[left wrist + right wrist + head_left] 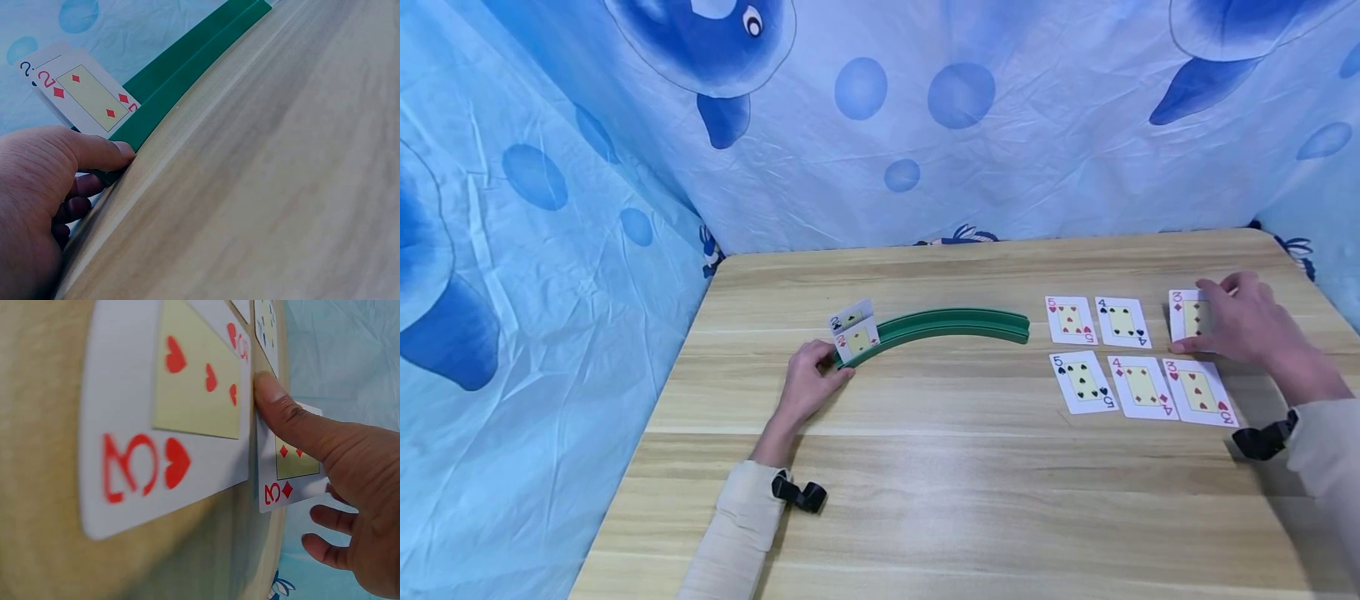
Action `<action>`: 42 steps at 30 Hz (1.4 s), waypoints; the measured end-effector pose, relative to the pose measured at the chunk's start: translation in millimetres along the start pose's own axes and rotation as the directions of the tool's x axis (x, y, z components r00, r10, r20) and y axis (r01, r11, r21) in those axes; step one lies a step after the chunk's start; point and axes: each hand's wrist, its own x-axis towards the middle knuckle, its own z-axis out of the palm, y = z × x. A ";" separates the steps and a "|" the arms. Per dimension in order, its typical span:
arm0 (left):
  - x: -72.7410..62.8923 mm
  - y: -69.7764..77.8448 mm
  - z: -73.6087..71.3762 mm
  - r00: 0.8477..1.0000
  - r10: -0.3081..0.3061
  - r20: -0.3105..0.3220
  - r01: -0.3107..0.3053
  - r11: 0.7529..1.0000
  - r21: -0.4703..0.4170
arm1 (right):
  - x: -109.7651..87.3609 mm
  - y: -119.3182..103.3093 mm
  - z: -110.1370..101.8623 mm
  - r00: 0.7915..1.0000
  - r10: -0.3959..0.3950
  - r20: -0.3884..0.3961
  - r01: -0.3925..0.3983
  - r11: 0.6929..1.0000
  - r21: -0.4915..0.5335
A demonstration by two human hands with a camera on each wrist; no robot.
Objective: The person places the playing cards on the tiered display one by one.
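Note:
At the left end of a curved green card holder (pixel 955 321), my left hand (pixel 808 379) grips the rail, its thumb along the front edge. Two cards stand in the holder beside that hand: a two of diamonds (pixel 90 100) in front and a black two (pixel 852 315) behind it. Far to the right, my right hand (pixel 1247 321) holds a three of diamonds (pixel 1186 315) by its edges, with the thumb at the near edge. The palm and fingers hide part of this card. Whether it is lifted off the table I cannot tell.
Face up on the wooden table (pixel 925 500) lie a five of hearts (pixel 1070 321) and a four of spades (pixel 1122 322). Nearer are a five of spades (pixel 1082 382), four of diamonds (pixel 1142 387) and three of hearts (pixel 1199 392). Blue curtains (pixel 910 217) border the table.

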 end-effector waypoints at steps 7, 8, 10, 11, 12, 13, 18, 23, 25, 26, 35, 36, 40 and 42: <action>-0.2 0.8 -0.6 1.000 -0.003 0.001 0.003 1.000 -0.003 | -6.5 0.5 0.7 0.998 0.026 -0.058 -0.027 1.000 -0.007; -0.2 0.9 -0.5 1.000 -0.002 0.001 0.002 1.000 -0.003 | -7.4 0.8 0.7 0.998 0.037 -0.058 -0.037 0.999 -0.002; -0.3 0.8 -0.4 1.000 0.000 0.001 0.000 1.000 0.000 | -9.0 1.4 0.8 0.997 0.057 -0.054 -0.057 0.998 0.005; -0.3 0.7 -0.3 1.000 0.000 0.001 0.000 1.000 0.000 | -9.7 1.6 0.8 0.997 0.066 -0.051 -0.065 0.998 0.010; -0.4 0.7 -0.2 1.000 0.000 0.000 0.000 1.000 0.001 | -10.5 1.6 0.9 0.996 0.074 -0.051 -0.074 0.997 0.012; -0.4 0.7 -0.2 1.000 0.000 0.000 0.000 1.000 0.003 | -11.4 1.4 0.9 0.995 0.085 -0.049 -0.084 0.996 0.021; -0.6 0.3 -0.1 1.000 -0.005 -0.001 0.005 1.000 0.000 | -16.8 -1.3 -0.3 0.993 0.091 -0.070 -0.087 0.995 0.050; -0.7 0.4 -0.2 1.000 -0.002 0.000 0.002 1.000 0.000 | -22.4 -2.0 -4.6 0.991 0.032 -0.133 -0.024 0.998 0.061; -0.7 0.4 -0.2 1.000 -0.002 0.001 0.002 1.000 0.004 | -24.3 -1.1 -6.9 0.987 0.005 -0.159 0.004 0.998 0.059; -0.7 0.4 -0.2 1.000 -0.001 0.001 0.001 1.000 0.006 | -25.3 -0.5 -8.0 0.985 -0.012 -0.175 0.022 0.998 0.055; -0.8 0.5 -0.8 1.000 -0.009 0.001 0.009 1.000 0.007 | -32.3 3.1 -15.0 0.964 -0.105 -0.246 0.114 0.993 0.024; -0.8 0.5 -0.8 1.000 -0.009 0.002 0.009 1.000 0.006 | -33.4 3.4 -15.9 0.960 -0.117 -0.254 0.126 0.992 0.020; -0.7 0.6 -0.8 1.000 -0.008 0.001 0.008 1.000 0.004 | -37.9 4.6 -19.9 0.955 -0.146 -0.259 0.152 0.988 0.005; -0.5 0.6 -0.9 1.000 -0.007 0.001 0.007 1.000 0.007 | -40.2 4.4 -22.3 0.959 -0.141 -0.247 0.148 0.989 0.012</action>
